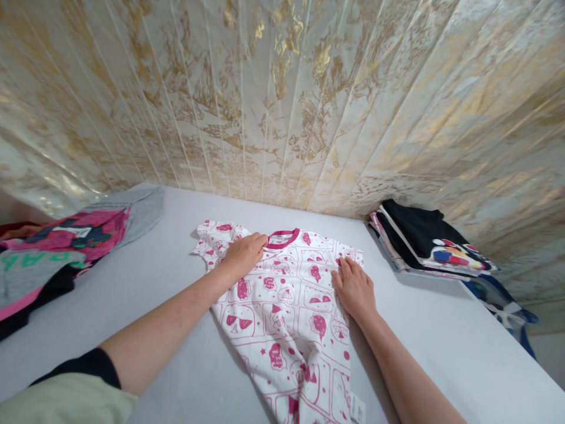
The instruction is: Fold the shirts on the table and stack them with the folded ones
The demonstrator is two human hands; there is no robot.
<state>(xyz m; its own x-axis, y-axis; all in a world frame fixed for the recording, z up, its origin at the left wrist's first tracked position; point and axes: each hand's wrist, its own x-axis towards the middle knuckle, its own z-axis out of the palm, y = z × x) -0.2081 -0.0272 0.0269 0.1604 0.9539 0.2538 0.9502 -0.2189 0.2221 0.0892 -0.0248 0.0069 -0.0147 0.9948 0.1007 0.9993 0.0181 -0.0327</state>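
At the bottom of the frame, two bare forearms reach in from the lower corners, the one at lower left coming out of a dark sleeve. Between them a white T-shirt with pink cartoon print lies face up on the pale grey table, its hem running off the bottom edge at centre.

The right hand rests on the shirt's right side just right of centre, palm down, fingers stretched out flat, holding nothing. The left hand sits a little farther up, just left of the pink collar, fingers curled onto the cloth. Whether it pinches the fabric or only presses it, I cannot tell from this angle.

Farther back, a loose heap of pink and grey clothes lies at the left edge, and a folded stack topped by a black garment sits at the right. Behind everything rises a white-and-gold marbled wall.
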